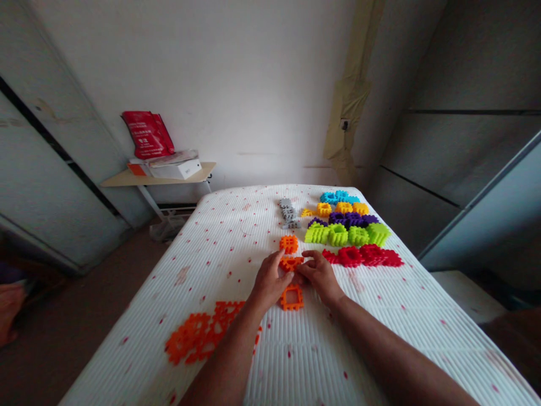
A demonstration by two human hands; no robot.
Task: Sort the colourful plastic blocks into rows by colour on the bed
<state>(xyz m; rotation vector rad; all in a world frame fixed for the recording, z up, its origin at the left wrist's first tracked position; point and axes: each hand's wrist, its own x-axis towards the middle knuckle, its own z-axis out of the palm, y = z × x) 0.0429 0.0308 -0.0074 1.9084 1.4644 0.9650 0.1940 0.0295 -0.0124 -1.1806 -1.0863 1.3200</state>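
Note:
In the middle of the bed-like surface, my left hand (270,279) closes its thumb and fingers on the left side of an orange interlocking block (291,263). My right hand (322,275) grips the same block from the right, its fingers bent and partly hiding that edge. Just beyond stands an orange cube of joined pieces (288,243). Nearer to me lies a square orange frame piece (292,308) with an open centre. Several loose flat orange pieces (198,334) lie at the front left, partly behind my left forearm.
Grey pieces (289,214) lie at the back. To the right run rows of blue (339,197), yellow (344,208), purple (353,219), lime green (347,234) and red blocks (362,256). A small side table (116,179) holds boxes and a red bag (147,135).

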